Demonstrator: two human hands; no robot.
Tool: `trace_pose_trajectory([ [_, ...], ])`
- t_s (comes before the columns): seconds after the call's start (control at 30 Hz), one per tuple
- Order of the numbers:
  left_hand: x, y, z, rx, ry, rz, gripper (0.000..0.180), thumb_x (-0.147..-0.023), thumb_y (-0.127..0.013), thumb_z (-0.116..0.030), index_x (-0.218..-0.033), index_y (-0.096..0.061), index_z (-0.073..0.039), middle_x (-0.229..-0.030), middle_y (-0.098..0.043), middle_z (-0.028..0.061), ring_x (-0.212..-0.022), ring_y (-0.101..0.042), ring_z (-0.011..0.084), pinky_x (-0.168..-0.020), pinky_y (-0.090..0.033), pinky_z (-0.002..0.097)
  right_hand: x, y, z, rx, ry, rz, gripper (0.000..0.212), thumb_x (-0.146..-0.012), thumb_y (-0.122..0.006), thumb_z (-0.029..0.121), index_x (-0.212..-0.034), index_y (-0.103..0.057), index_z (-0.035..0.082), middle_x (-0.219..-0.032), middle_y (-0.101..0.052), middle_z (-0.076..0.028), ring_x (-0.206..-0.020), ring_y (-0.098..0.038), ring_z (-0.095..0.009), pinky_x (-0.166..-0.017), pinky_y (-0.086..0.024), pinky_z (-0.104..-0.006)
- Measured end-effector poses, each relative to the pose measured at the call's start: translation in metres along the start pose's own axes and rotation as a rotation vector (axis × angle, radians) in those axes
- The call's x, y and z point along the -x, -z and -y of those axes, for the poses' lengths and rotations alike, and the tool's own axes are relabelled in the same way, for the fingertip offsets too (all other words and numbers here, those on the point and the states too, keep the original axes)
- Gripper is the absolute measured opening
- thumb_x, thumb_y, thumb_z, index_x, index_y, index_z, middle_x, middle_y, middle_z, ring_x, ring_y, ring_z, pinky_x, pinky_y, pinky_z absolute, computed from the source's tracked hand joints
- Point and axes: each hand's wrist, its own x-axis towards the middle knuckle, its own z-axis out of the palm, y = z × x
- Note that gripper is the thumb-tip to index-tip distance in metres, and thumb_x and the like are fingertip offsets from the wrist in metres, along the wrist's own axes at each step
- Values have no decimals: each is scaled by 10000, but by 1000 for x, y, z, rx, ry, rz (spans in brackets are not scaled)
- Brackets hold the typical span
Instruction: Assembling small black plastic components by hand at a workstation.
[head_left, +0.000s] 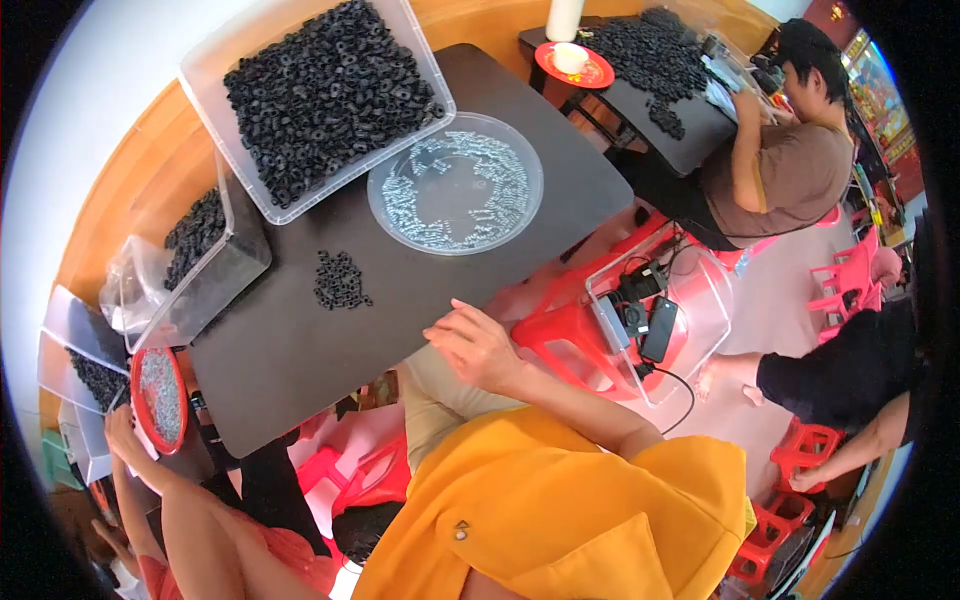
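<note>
My right hand (pixel 470 346) hovers at the near edge of the dark table (pixel 300 375), above my lap. Its fingers are loosely bent and apart, with nothing visible in them. My left hand is not in view. A small pile of black ring-like plastic parts (pixel 341 280) lies on the tabletop, beyond my hand and to its left. Farther back, a round clear tray (pixel 381 226) carries many small shiny metal pieces, like pins or screws, spread mostly around its rim. Behind it stands a large clear bin (pixel 428 62) heaped with the same kind of black parts.
Left, another clear bin (pixel 243 235) holds black parts; beside a co-worker's hand (pixel 122 437) is a red tray (pixel 138 395) of metal pieces. Right, a clear box (pixel 700 345) with electronics sits on red stools (pixel 565 335). A person (pixel 785 165) works at a farther table.
</note>
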Motion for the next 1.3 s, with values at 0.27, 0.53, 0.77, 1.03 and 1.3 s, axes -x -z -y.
trace_pose_trajectory([
  [0.27,6,-4,-3,-52,40,53,163,-817,-517,-73,-921,-622,-4,-881,-598,162,-797,-578,298,-726,-522,398,-71,46,-54,244,-131,-220,102,-733,-646,38,-833,-630,57,-778,-579,-84,-732,-567,-276,-599,-486,-370],
  [0.53,-15,16,-30,-269,-39,58,151,-814,-521,-64,-898,-634,-9,-868,-598,163,-787,-574,300,-715,-524,402,-97,43,-103,466,-316,232,156,-723,-674,115,-864,-652,51,-919,-590,-109,-918,-554,-312,-771,-484,-411],
  [0.77,2,-17,21,-461,498,391,82,-829,-601,-27,-899,-619,12,-812,-605,51,-737,-566,115,-688,-454,224,-100,41,-113,431,-380,466,123,-707,-670,58,-822,-651,18,-894,-601,-175,-859,-599,-366,-759,-485,-442],
  [1.03,41,-21,203,-779,321,807,147,-710,-649,-8,-857,-646,-5,-778,-605,138,-722,-622,285,-674,-503,359,-99,42,-106,366,-275,372,84,-715,-620,20,-797,-604,12,-807,-595,-164,-789,-606,-357,-696,-486,-445],
  [1.3,54,-45,231,-1003,325,1072,125,-676,-694,-94,-760,-619,-39,-816,-614,141,-816,-612,328,-712,-489,418,-95,46,-116,15,-422,77,123,-772,-589,-20,-894,-602,-18,-826,-625,-171,-724,-618,-323,-651,-481,-378],
])
